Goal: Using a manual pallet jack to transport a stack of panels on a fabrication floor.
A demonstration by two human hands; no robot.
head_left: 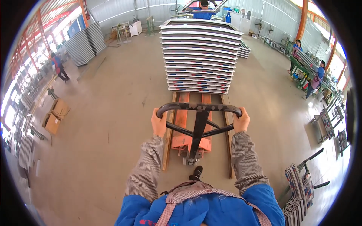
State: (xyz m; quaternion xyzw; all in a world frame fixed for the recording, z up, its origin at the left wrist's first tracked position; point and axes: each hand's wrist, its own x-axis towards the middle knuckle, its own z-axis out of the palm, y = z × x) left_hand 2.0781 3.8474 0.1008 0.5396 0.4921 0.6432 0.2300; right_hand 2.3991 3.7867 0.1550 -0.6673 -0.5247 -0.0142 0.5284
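My left hand (158,122) grips the left end of a black looped handle (199,107) of an orange pallet jack (190,124). My right hand (241,120) grips the handle's right end. Ahead of me the jack's forks run under a tall stack of flat white panels (200,56) with dark edges and small red and blue marks. The stack rests on long wooden rails (227,135) on the concrete floor. My foot (196,173) shows just behind the jack's wheels.
Two cardboard boxes (55,115) sit at the left. A person in blue (59,67) walks at the far left, another person (201,9) stands behind the stack, and others (316,75) work at benches on the right. More panel stacks (85,43) lean at the back left; bundled profiles (299,188) lie at lower right.
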